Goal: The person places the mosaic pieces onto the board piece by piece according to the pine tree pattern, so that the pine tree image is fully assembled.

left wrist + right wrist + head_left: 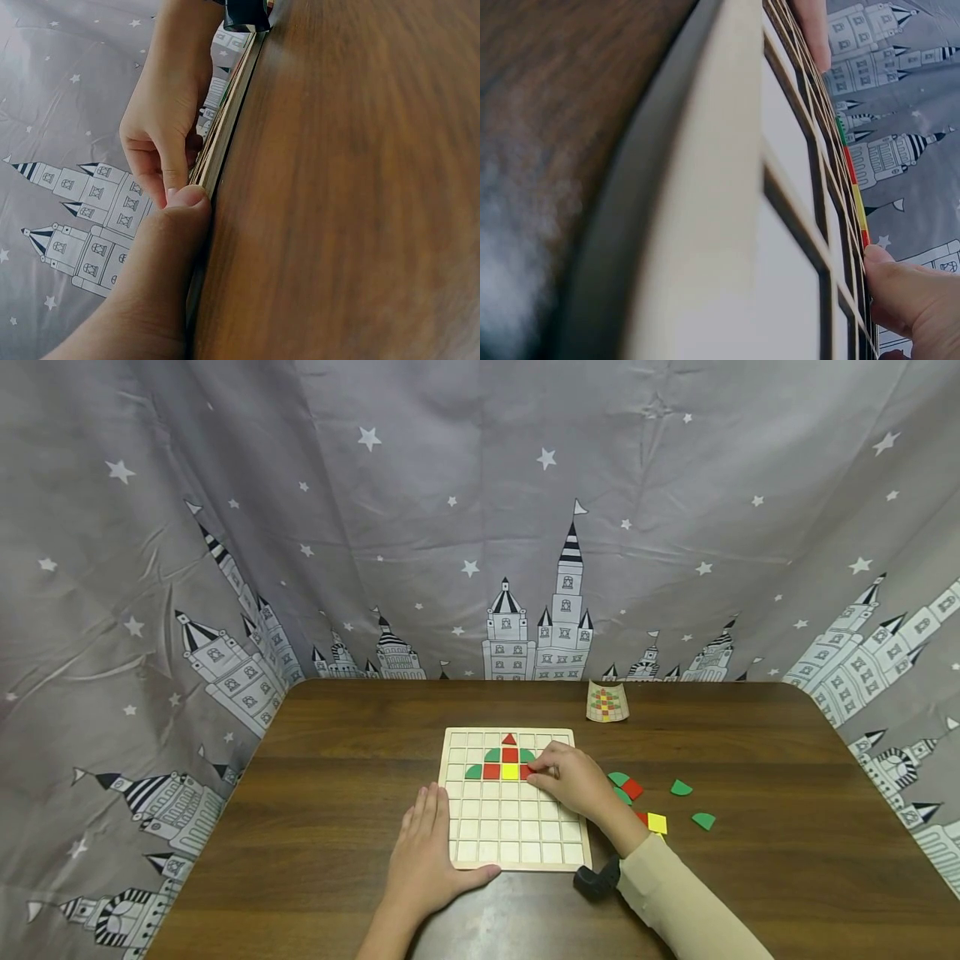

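Note:
On the pale gridded board [510, 831], my right hand [577, 781] pinches a red square [526, 772] between thumb and fingertips, right of a yellow square [510, 771]. Left of the yellow one lie another red square [491, 771] and a green quarter piece [473, 772]. Above are a red square [510, 755] between two green pieces and a red triangle [509, 739]. My left hand [427, 864] rests along the board's left edge, fingers straight, thumb at the front edge. The right wrist view shows the board [727, 187] and my right thumb and fingers [919, 300] at its surface.
Right of the board lie a loose yellow square [657, 823], a red piece [632, 789] and several green pieces, two of them [681, 787] farther right. A small patterned card [607, 702] is at the table's back edge. A black object [596, 881] is by my right wrist.

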`<state>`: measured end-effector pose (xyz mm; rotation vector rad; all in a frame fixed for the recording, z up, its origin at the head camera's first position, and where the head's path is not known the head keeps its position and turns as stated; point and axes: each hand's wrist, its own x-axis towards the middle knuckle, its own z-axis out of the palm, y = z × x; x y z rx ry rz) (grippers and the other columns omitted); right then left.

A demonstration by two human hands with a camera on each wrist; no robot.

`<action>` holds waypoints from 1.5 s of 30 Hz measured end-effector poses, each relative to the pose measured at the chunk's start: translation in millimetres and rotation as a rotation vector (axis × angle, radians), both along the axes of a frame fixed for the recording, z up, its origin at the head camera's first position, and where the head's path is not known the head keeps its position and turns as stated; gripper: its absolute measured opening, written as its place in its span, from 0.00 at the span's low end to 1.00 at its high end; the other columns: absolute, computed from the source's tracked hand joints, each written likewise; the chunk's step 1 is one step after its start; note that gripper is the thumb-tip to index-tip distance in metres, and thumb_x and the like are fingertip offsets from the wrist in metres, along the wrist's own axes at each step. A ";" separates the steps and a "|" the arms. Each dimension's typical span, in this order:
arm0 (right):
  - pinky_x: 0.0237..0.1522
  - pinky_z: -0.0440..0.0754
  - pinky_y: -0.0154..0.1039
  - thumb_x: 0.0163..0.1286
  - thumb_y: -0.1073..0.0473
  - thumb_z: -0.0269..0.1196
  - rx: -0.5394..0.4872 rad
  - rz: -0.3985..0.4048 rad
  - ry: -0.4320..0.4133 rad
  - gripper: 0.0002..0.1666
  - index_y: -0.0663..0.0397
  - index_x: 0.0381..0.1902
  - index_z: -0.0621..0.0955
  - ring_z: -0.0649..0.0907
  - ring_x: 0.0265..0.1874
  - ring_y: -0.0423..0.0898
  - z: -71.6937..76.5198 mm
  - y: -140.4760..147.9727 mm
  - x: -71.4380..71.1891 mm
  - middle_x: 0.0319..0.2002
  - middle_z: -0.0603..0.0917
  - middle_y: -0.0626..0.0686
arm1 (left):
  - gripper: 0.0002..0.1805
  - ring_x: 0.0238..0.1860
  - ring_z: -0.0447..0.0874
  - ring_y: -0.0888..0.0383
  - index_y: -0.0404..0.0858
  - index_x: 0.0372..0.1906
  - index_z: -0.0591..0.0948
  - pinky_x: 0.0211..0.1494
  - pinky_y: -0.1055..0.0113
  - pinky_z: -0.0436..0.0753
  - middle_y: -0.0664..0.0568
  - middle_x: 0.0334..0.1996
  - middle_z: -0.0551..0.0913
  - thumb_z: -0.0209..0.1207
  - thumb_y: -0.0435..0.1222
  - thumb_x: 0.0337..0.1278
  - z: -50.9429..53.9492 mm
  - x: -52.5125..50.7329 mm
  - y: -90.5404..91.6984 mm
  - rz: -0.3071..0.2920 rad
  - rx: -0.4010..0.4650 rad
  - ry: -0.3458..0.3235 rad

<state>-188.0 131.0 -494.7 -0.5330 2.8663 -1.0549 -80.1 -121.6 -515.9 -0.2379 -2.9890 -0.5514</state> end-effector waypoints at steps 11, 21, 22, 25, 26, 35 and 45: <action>0.38 0.76 0.35 0.63 0.50 0.71 0.005 -0.002 0.009 0.08 0.43 0.38 0.90 0.77 0.34 0.37 -0.3 -1.1 1.4 0.34 0.80 0.36 | 0.75 0.80 0.48 0.44 0.30 0.77 0.54 0.79 0.48 0.58 0.38 0.79 0.52 0.57 0.81 0.31 -1.7 -0.4 -0.2 -0.002 0.001 0.005; 0.32 0.74 0.32 0.65 0.52 0.69 0.052 0.043 0.071 0.11 0.44 0.44 0.88 0.75 0.30 0.37 8.4 12.5 12.8 0.35 0.82 0.37 | 0.76 0.80 0.48 0.44 0.31 0.77 0.54 0.78 0.47 0.59 0.38 0.79 0.52 0.57 0.81 0.30 -2.3 -1.2 0.5 0.000 0.011 0.005; 0.32 0.74 0.33 0.65 0.52 0.69 0.056 0.039 0.080 0.11 0.44 0.45 0.88 0.74 0.29 0.37 10.3 16.8 14.7 0.35 0.82 0.38 | 0.76 0.80 0.48 0.44 0.31 0.77 0.53 0.78 0.47 0.59 0.39 0.79 0.52 0.57 0.81 0.30 -2.0 -1.4 0.6 0.001 0.014 0.003; 0.32 0.73 0.33 0.66 0.52 0.68 0.065 0.003 0.111 0.13 0.46 0.48 0.87 0.74 0.30 0.37 15.2 33.8 20.4 0.34 0.81 0.39 | 0.76 0.80 0.47 0.44 0.31 0.78 0.53 0.79 0.47 0.58 0.39 0.79 0.51 0.57 0.81 0.30 -1.5 -1.5 0.8 0.002 0.015 -0.001; 0.32 0.73 0.34 0.66 0.52 0.68 0.067 -0.015 0.118 0.14 0.47 0.48 0.87 0.74 0.30 0.38 16.7 40.6 22.3 0.34 0.81 0.40 | 0.76 0.80 0.47 0.44 0.31 0.78 0.53 0.79 0.47 0.58 0.39 0.79 0.51 0.58 0.81 0.30 -1.1 -1.5 0.8 0.002 0.016 -0.002; 0.24 0.65 0.34 0.66 0.51 0.68 0.188 -0.229 0.155 0.20 0.52 0.53 0.84 0.70 0.24 0.41 20.3 112.3 40.3 0.25 0.74 0.44 | 0.76 0.80 0.48 0.44 0.30 0.77 0.53 0.79 0.48 0.58 0.39 0.79 0.52 0.58 0.80 0.31 -1.1 -1.0 0.0 -0.001 0.006 0.001; 0.18 0.67 0.36 0.62 0.41 0.69 0.327 -0.440 0.158 0.29 0.60 0.49 0.86 0.75 0.23 0.46 17.7 154.1 61.4 0.25 0.81 0.50 | 0.75 0.80 0.48 0.44 0.30 0.77 0.53 0.79 0.48 0.58 0.38 0.79 0.52 0.59 0.79 0.30 -0.4 0.2 0.5 0.002 0.009 -0.005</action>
